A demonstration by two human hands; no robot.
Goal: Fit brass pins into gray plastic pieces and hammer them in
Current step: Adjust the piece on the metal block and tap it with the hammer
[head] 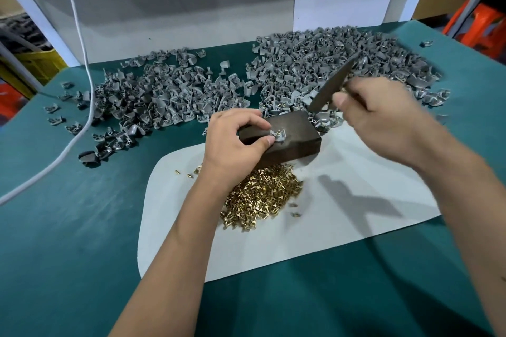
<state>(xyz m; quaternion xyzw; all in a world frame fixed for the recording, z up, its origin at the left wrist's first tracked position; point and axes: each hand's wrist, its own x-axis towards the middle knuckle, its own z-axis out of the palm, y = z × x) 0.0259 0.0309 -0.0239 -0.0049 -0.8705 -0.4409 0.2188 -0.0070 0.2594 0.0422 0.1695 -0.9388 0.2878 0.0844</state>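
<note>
Risk: left hand [235, 142] pinches the gray piece [278, 136], pin [279, 133] upright, on the block [290, 139] at frame centre. Right hand [383, 117] grips the raised hammer [332, 87]. An off-line blow could strike the fingertips [269, 140] or bend the pin.

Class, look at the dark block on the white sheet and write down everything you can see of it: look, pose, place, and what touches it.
The dark block is a brown-black rectangular slab, matte, material unclear. It lies flat and skewed on the white sheet, between the gray plastic pieces behind and the brass pins in front. On top sits one gray piece with a brass pin upright in it. The left hand rests on the block, pinching that piece.
</note>
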